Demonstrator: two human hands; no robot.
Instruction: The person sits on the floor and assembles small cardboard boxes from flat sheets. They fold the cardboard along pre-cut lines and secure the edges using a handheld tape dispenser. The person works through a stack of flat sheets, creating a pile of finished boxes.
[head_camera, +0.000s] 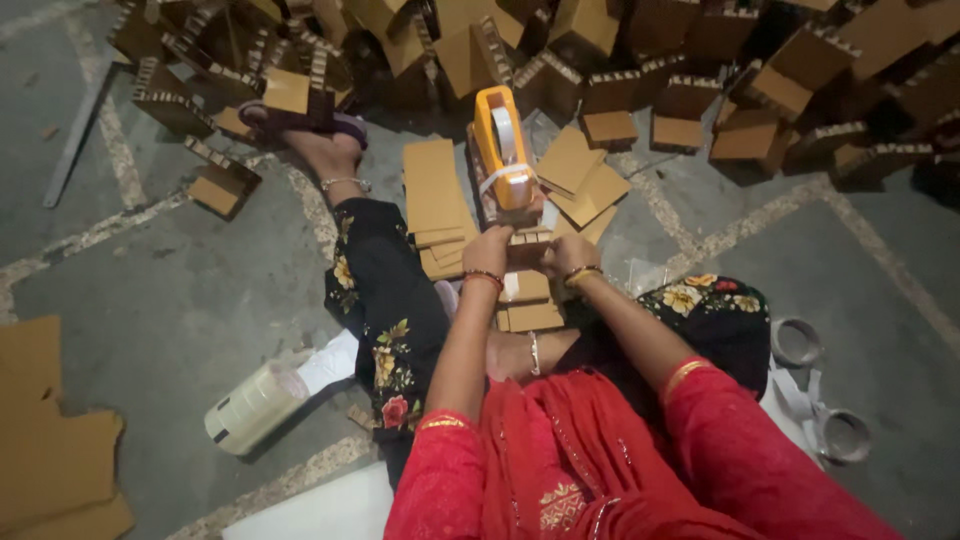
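Seated on the floor (180, 300), the left hand (487, 250) and right hand (568, 255) both close around a small cardboard box (527, 243) beneath an orange tape dispenser (503, 150), before stacked flat cardboard (432, 190)

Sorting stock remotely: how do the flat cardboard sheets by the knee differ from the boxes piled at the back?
The flat cardboard sheets lie unfolded in a low stack; the piled boxes are folded into open trays. The sheets show plain faces; the boxes show patterned edges. The sheets sit near both hands; the boxes lie heaped farther off. Both are brown cardboard.
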